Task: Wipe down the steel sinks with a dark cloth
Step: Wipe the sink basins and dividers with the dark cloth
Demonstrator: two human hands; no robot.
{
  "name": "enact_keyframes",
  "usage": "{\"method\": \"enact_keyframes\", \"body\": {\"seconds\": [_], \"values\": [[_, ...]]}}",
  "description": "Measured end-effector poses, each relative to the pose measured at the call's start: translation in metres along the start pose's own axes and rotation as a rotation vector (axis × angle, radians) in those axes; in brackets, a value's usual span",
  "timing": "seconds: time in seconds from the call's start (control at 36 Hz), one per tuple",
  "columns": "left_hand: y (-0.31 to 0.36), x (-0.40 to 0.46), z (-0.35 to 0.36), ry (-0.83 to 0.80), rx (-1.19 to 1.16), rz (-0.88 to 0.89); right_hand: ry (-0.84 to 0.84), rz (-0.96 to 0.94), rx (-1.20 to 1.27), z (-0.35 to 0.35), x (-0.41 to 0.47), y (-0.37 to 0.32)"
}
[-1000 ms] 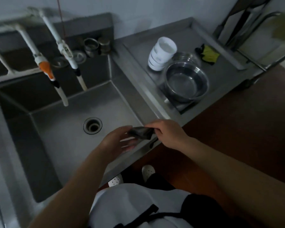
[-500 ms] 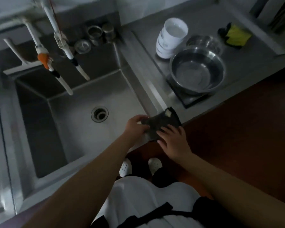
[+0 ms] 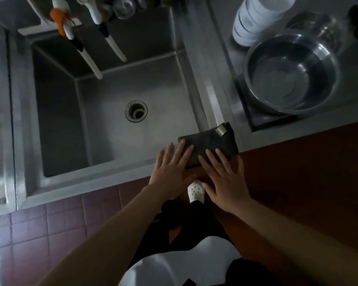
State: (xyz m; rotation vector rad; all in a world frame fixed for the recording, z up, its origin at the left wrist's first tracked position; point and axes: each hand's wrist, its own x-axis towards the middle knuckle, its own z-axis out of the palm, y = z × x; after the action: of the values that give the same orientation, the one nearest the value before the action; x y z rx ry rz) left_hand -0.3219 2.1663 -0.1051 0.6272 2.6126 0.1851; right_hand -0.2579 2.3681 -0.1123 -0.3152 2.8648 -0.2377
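A dark folded cloth point(image 3: 210, 142) with a small tan label lies flat on the front rim of the steel sink point(image 3: 103, 174), at the basin's near right corner. My left hand point(image 3: 172, 170) lies flat with straight fingers, its fingertips resting on the cloth's left end. My right hand point(image 3: 223, 178) is flat too, fingers spread, fingertips pressing the cloth's near edge. The sink basin is deep, with a round drain point(image 3: 136, 111) in its floor.
Two white faucet spouts point(image 3: 112, 44) hang over the basin's far side. On the right drainboard point(image 3: 221, 65) stand a large steel bowl point(image 3: 291, 75) and a stack of white bowls point(image 3: 256, 17). A second basin lies at the left edge. Red tile floor below.
The bunched cloth held between both hands has been laid out flat on the sink's front rim. Both hands went from gripping it to lying flat on it.
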Motion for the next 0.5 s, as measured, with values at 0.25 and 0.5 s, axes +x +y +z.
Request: {"method": "enact_keyframes", "body": {"seconds": [0.25, 0.5], "values": [[-0.015, -0.022, -0.025, 0.002, -0.258, -0.061, -0.211, 0.126, 0.051, -0.046, 0.014, -0.017], [-0.101, -0.149, -0.072, 0.125, -0.513, -0.371, -0.252, 0.115, 0.318, -0.133, 0.055, -0.123]]}}
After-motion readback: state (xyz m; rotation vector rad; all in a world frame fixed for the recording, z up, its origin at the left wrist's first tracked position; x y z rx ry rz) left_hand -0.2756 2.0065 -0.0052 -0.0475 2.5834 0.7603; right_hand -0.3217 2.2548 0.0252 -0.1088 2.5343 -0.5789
